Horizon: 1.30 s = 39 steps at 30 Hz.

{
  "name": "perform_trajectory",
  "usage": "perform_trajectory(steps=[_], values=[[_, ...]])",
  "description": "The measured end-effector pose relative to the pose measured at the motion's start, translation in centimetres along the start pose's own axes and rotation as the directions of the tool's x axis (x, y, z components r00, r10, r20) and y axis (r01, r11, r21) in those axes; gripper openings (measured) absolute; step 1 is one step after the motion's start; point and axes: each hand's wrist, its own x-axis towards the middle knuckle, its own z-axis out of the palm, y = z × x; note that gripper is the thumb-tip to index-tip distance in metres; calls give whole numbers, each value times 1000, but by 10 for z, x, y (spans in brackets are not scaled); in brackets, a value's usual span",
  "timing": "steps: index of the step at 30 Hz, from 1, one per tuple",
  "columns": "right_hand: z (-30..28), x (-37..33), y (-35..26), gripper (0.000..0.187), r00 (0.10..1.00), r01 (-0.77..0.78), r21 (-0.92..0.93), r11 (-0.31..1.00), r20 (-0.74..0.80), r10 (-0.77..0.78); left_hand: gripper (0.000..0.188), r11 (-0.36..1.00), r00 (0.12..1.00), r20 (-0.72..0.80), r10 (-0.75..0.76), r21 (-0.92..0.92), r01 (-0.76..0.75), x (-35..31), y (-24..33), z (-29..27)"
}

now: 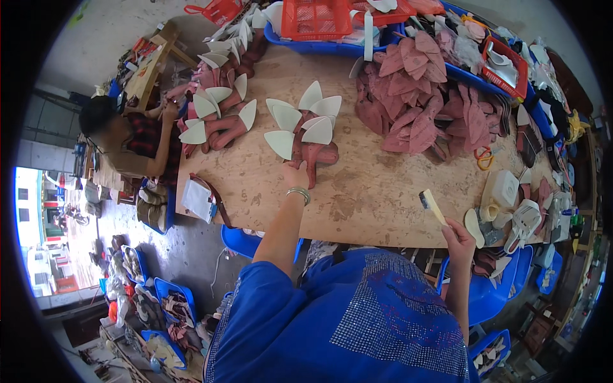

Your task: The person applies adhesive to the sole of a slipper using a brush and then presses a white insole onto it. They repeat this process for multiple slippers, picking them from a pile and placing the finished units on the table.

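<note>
My left hand (pixel 295 173) reaches forward over the table, its fingers closed on the near end of a reddish-brown shoe upper (pixel 297 148). That upper lies in a small cluster of similar ones, from which white leaf-shaped stiff pieces (pixel 311 97) stick up. In my right hand (pixel 458 237), near the table's front edge, is a brush (pixel 434 207) with a pale handle and dark bristles, its head raised and pointing away from me. The brush is apart from the uppers.
Reddish uppers (pixel 408 96) are heaped at the far right. A row of uppers with white pieces (pixel 220 108) runs along the left, where another person (pixel 131 137) works. A white container (pixel 504 188) stands on the right, beside a cream curved piece (pixel 474 228). Blue bins hold red baskets (pixel 317 19).
</note>
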Motion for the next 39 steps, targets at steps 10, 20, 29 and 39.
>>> perform_trajectory(steps=[10,20,29,39], values=[[-32,0,12,29,998,-35,46,998,-59,37,54,984,985,-58,165,80,-160,-6,-19,15],[-63,8,14,28,985,-141,25,990,-98,143,65,822,923,66,378,435,-368,-27,9,1],[-68,23,18,26,998,-19,0,1000,-52,19,76,733,936,130,329,590,-339,-49,26,8],[-63,29,21,26,999,-24,-4,1000,-43,24,85,843,903,220,370,328,-426,-16,-7,3]])
